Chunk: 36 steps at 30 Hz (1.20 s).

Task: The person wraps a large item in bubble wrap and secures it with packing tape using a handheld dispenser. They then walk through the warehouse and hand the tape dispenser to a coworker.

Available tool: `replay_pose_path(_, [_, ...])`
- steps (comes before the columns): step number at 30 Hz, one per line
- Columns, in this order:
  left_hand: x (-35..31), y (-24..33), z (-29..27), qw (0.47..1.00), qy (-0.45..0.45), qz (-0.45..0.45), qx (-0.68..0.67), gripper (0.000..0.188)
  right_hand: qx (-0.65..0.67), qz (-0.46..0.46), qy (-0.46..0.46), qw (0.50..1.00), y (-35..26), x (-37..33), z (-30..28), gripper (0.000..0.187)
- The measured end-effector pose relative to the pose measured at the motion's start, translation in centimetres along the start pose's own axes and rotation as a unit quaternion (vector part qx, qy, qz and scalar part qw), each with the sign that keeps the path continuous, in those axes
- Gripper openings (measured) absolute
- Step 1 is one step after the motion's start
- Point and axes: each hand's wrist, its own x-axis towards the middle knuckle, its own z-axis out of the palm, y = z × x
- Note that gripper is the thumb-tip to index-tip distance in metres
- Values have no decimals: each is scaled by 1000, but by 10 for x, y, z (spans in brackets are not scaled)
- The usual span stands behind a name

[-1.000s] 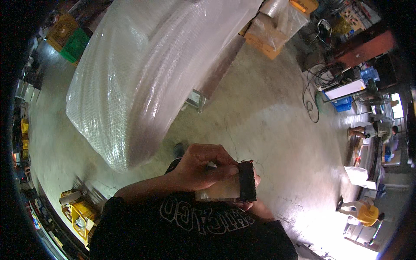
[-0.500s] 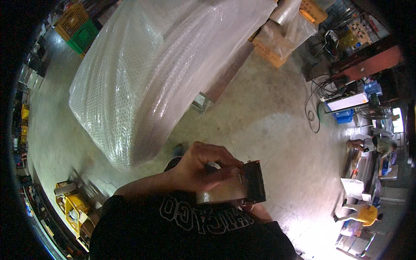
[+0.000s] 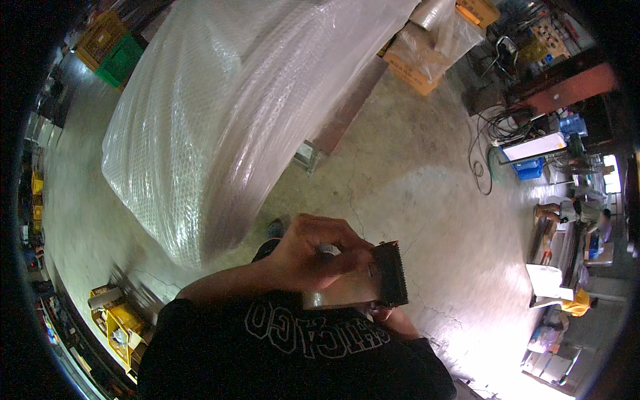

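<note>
Both hands are on the tape dispenser (image 3: 347, 292), lower centre of frame, held up in front of the dark shirt (image 3: 300, 360). Left hand (image 3: 303, 241) comes in from the left and sits over its upper-left side: thumb and fingers drawn together, clamped on it just short of the black toothed edge (image 3: 393, 273). Can't tell if film is pinched in there too. Right hand (image 3: 387, 313) is mostly hidden behind and under the dispenser; a bit of finger shows at its lower right, touching, but can't tell how it closes. Key relation: tan band runs roughly left to right, toothed edge stands near upright at its right end, slightly tilted, teeth facing frame right, away from the left palm. So left has the upper face, right the underside. Bubble-wrapped bundle (image 3: 200, 133) is up and left of the grip, well apart from the dispenser, long axis lower left to upper right; its lower tip sits just above the left forearm (image 3: 230, 280) in frame, so left arm is nearer. Cardboard box (image 3: 413, 75) upper right, beyond the bundle. Yellow crate (image 3: 120, 340) lower left. Loose cable (image 3: 477, 163) right of centre, on the concrete floor (image 3: 427, 220).
</note>
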Motion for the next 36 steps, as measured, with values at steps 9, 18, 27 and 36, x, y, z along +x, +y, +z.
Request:
replay_pose_path(9, [10, 3, -6, 999, -13, -26, -21, 14, 8, -32, -57, 998, -5, 24, 5, 120])
replay_pose_path(18, [13, 7, -11, 999, -43, -9, -23, 19, 43, 40, -26, 998, -9, 10, -2, 122])
replay_pose_path(27, [13, 9, -11, 998, -65, 18, -12, 19, 63, -12, -29, 997, -4, 14, 5, 123])
replay_pose_path(36, [11, 4, -11, 997, -67, 22, -16, 20, 35, -38, -67, 996, 23, -8, -29, 124])
